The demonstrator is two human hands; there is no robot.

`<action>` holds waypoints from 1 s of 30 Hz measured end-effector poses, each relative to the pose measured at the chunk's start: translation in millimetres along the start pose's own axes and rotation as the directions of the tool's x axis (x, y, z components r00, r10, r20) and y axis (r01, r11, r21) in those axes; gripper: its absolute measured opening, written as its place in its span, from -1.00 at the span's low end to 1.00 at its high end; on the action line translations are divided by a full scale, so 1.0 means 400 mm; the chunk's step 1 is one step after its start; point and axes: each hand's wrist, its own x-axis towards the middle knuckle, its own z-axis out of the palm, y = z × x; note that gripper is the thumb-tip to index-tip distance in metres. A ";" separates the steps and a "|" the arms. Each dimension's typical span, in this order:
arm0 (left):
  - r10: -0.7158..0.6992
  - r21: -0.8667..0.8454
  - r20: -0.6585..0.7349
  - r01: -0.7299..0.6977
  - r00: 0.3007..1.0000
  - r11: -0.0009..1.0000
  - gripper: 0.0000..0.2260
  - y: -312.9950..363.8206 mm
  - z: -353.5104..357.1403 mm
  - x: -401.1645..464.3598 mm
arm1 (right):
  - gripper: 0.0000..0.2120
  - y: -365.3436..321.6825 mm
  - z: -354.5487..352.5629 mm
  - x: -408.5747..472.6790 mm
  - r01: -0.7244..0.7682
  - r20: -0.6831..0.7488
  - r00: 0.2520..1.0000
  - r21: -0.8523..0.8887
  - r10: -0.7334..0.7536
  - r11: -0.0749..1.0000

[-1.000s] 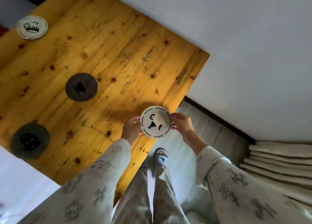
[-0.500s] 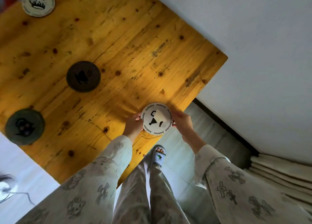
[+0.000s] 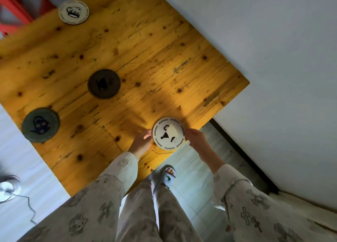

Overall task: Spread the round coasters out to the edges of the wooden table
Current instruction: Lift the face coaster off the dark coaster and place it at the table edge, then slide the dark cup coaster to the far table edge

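Presently white coaster (image 3: 168, 133) sits at the near edge of the wooden bench (image 3: 164, 63), pinched at its rim between left hand (image 3: 142, 141) and right hand (image 3: 196, 138); brown coaster (image 3: 104, 83) mid-bench, green coaster (image 3: 40, 124) at left edge, cream coaster (image 3: 73, 12) at far edge.
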 end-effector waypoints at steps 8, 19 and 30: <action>-0.031 -0.028 -0.155 0.027 0.987 0.999 -0.68 0.024 -0.128 0.001 | -0.69 -0.130 0.035 0.015 0.131 0.029 0.991 -0.054 -0.129 0.990; 0.032 0.085 -0.407 0.003 0.913 0.996 -0.52 0.125 -0.443 0.233 | -0.69 -0.415 0.280 0.159 0.229 0.212 0.958 -0.149 -0.195 0.962; -0.040 -0.122 -0.439 -0.015 0.898 0.992 -0.56 0.159 -0.502 0.360 | -0.66 -0.518 0.475 0.299 0.149 0.229 0.965 -0.076 -0.128 0.986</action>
